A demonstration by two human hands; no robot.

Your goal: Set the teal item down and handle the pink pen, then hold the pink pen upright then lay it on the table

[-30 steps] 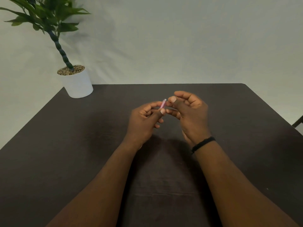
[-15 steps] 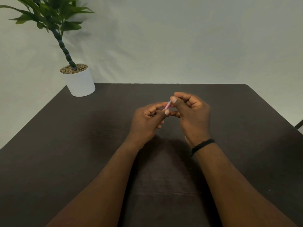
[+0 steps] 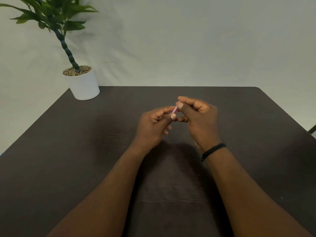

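Both hands meet above the middle of the bench (image 3: 85, 151), well clear of its edges. The left hand (image 3: 152, 129) and right hand (image 3: 200, 120) each pinch a small pink stick (image 3: 175, 109) between curled fingers, one at either end. It looks like fine fingertip work on the stick; any next move calls for a steady two-handed pinch.

Dim, soft light; slight motion blur, wide-angle edge distortion.

L grip (image 3: 154, 124) & R grip (image 3: 199, 120) pinching, fingertips touching.
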